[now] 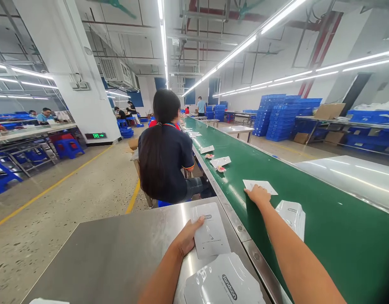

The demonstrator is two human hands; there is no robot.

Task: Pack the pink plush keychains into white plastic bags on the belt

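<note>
My left hand (187, 237) grips a flat white plastic bag (212, 232) by its left edge, thumb on top near a printed dark logo. The bag is just above the steel table, beside a pile of similar white bags (224, 280) with a larger dark logo. Out over the green conveyor belt (327, 223), my right hand (258, 195) is closed on the near left corner of a white flat packet (265, 185). Its fingertips are partly hidden. Another stack of white bags (292, 215) lies on the belt, partly behind my right forearm.
A seated person (165, 156) with their back to me is ahead, beside the belt. Further along the belt lie white packets (220, 162) and small pink-and-white items (221, 169). The steel table (112, 249) has a metal rail (240, 228) along its belt side. Blue crates (278, 118) are stacked at right.
</note>
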